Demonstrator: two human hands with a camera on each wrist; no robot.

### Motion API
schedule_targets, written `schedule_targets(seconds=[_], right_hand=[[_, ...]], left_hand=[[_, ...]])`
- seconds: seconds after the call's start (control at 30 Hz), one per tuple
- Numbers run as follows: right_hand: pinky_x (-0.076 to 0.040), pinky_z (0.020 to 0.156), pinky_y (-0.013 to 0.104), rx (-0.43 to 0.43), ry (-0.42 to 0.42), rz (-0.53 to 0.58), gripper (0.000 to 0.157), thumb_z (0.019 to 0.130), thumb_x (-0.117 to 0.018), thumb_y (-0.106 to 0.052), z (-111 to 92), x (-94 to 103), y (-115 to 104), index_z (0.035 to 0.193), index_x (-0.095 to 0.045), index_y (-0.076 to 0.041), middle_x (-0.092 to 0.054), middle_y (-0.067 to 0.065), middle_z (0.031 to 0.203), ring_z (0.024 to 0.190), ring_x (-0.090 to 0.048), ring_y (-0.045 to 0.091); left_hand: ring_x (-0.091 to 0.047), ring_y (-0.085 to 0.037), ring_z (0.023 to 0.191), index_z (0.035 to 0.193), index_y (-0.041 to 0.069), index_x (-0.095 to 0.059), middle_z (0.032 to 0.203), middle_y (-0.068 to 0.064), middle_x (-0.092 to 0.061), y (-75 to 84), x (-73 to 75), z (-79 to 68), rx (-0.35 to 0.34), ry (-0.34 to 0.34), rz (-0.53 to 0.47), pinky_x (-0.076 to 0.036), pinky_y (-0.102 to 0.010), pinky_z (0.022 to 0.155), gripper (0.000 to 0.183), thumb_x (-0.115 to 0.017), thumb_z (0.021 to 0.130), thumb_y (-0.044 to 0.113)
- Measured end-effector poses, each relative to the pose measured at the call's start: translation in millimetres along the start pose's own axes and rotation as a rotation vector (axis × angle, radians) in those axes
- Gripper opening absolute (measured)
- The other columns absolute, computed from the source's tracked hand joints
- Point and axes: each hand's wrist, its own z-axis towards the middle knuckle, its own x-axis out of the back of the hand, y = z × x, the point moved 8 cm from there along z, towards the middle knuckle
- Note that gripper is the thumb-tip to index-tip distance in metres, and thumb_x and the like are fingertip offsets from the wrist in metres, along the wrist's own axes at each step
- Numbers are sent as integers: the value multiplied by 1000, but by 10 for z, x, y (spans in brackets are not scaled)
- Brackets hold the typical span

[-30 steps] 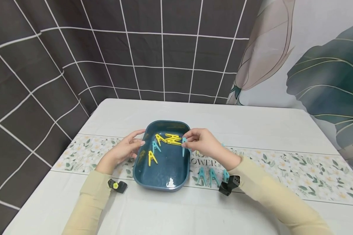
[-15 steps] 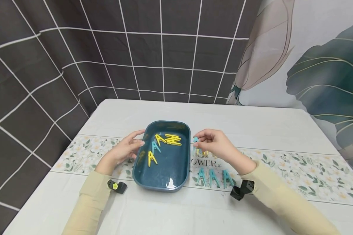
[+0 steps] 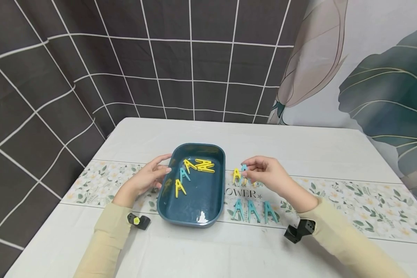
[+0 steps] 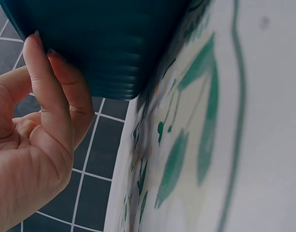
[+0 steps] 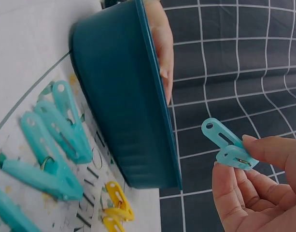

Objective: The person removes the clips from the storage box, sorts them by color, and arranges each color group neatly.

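From where I stand, the person's right hand (image 3: 266, 174) has its thumb and fingertips drawn close together, pinching a light-blue clothespin (image 5: 229, 145) by one end while its two legs stick out past the fingertips; the other fingers bend loosely toward the palm. That clothespin is to the right of a dark-blue bin (image 3: 201, 200), outside it, and I cannot tell whether it brushes the tabletop. Just beside it, on the bin's side, is a yellow clothespin (image 3: 236, 176), and more yellow shows partly hidden below the pinching fingers. Nearer the person, three light-blue clothespins (image 3: 253, 211) make a row on the white table covering (image 3: 160, 251), below some dark lettering (image 3: 243, 193). The left hand (image 3: 144, 178) has hold of the bin's left side, its thumb at the rim and the index finger stretched forward along the edge; in the left wrist view fingertips touch the outer wall, with the fingers gently bent and a little apart. Inside the bin I count four yellow clothespins (image 3: 179, 188), two of them touching near the far right, and one light-blue clothespin between the yellow ones on the left. Both arms wear pale yellow sleeves (image 3: 107, 231).
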Motion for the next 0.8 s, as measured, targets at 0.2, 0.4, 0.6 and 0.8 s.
schedule_targets(seconds=[0.2, 0.4, 0.6, 0.8], right_hand=[[-57, 70, 36, -2, 12, -13, 34, 88, -67, -11, -63, 78, 60, 116, -59, 6, -65, 11, 92, 71, -63, 15], [-56, 71, 35, 0, 22, -23, 35, 89, -66, -13, -138, 145, 124, 118, -59, 6, -64, 10, 92, 72, -63, 12], [-55, 70, 31, -4, 23, -32, 37, 90, -65, -15, -191, 193, 171, 119, -58, 7, -66, 11, 94, 71, -62, 12], [-56, 72, 31, -32, 23, -21, 37, 92, -62, -14, -248, 227, 250, 120, -56, 9, -66, 14, 98, 73, -63, 10]], left_hand=[[-61, -9, 79, 152, 14, -18, 123, -22, -55, -6, 4, 7, -1, -3, 2, -52, -19, 53, 65, -53, 98, 18], [-62, -9, 78, 152, 14, -18, 117, -15, -58, -3, 3, 6, -1, -8, -1, -52, -19, 53, 65, -53, 98, 18], [-62, -9, 79, 152, 14, -18, 119, -15, -58, 7, -8, 6, -3, -12, -6, -52, -19, 53, 64, -52, 98, 17], [-60, -8, 75, 152, 13, -17, 118, -13, -59, 3, -11, 6, -2, -16, -7, -51, -18, 52, 64, -52, 98, 16]])
